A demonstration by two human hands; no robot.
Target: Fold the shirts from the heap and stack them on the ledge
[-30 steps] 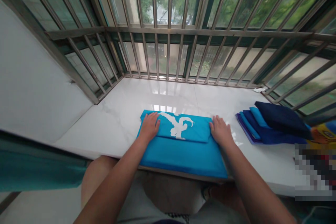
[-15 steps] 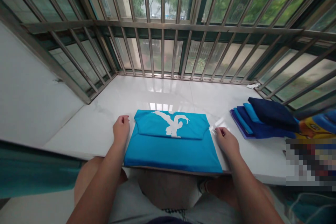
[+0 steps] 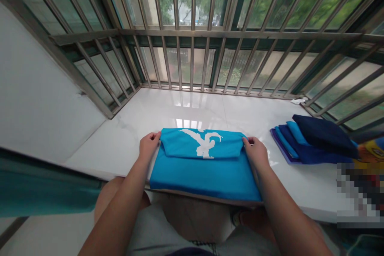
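Observation:
A bright blue T-shirt (image 3: 204,176) with a white printed figure lies on the white marble ledge, its far part folded over toward me. My left hand (image 3: 149,146) pinches the far left corner of the folded part. At the opposite end, my right hand (image 3: 256,151) pinches the far right corner between thumb and fingers. The fold's upper layer covers roughly the far half of the shirt, and the near edge of the lower layer reaches the ledge's front edge.
On the right of the ledge (image 3: 126,140) sits a stack of folded clothes (image 3: 322,140) in navy, blue and purple. Beyond it is a yellow patterned item (image 3: 370,152), partly pixelated. Metal window bars (image 3: 193,60) enclose the back and sides. A teal curtain (image 3: 45,188) hangs at left.
My hands first lay flat on the fold's two ends, then drew off to the sides with fingers curled. Now they have come in and taken hold of the shirt's far corners.

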